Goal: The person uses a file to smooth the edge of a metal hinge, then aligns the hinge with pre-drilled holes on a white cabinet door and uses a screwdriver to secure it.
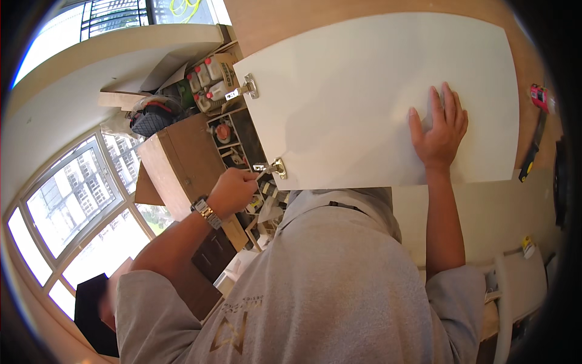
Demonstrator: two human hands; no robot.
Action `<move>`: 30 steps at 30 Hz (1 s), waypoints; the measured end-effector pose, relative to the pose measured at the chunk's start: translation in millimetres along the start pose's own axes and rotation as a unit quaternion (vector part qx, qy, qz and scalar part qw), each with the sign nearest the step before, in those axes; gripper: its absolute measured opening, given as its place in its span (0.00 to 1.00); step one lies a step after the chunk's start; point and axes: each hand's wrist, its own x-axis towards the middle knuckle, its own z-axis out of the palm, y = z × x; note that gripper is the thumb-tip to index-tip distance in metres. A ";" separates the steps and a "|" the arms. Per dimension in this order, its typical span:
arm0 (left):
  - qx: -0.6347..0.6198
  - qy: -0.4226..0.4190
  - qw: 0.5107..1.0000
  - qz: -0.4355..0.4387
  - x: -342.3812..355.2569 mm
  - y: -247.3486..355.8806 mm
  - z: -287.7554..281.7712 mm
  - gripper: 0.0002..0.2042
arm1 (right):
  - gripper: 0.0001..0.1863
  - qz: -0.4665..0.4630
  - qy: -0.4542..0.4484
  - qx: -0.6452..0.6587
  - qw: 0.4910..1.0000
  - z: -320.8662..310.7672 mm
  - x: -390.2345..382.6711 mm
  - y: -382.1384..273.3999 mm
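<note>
A white cabinet door panel (pixel 351 79) lies flat on the brown wooden worktop (pixel 291 18), its left edge jutting past the worktop. Two metal hinges are fixed along that left edge: the far hinge (pixel 250 87) stands untouched, its arm pointing outward. At the near hinge (pixel 278 168), my left hand (pixel 233 193) has its fingers closed in a pinch on the metal arm; the fingertips are partly hidden. A metal watch is on that wrist. My right hand (pixel 441 136) rests flat on the right half of the panel, fingers spread, holding nothing.
On the worktop's right lie a red tape measure (pixel 539 97) and a black-and-yellow utility knife (pixel 529 161). Left of the panel are a wooden cabinet (pixel 188 155), shelves with tools (pixel 230 139) and white jugs with red caps (pixel 209 76). A pale chair (pixel 524 282) stands lower right.
</note>
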 end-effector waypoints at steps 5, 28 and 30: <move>0.198 0.019 0.976 0.090 -1.1 15.0 -1.0 0.15 | 0.28 0.010 -0.010 -0.002 1.000 0.2 -1.3 2.3; -0.186 0.006 0.979 -0.078 -11.1 14.5 2.3 0.18 | 0.28 0.012 -0.019 0.004 1.000 -1.6 -3.0 2.8; -0.147 0.001 0.987 -0.064 -4.7 9.5 2.1 0.18 | 0.28 0.013 -0.019 0.004 1.000 -0.9 -4.2 4.5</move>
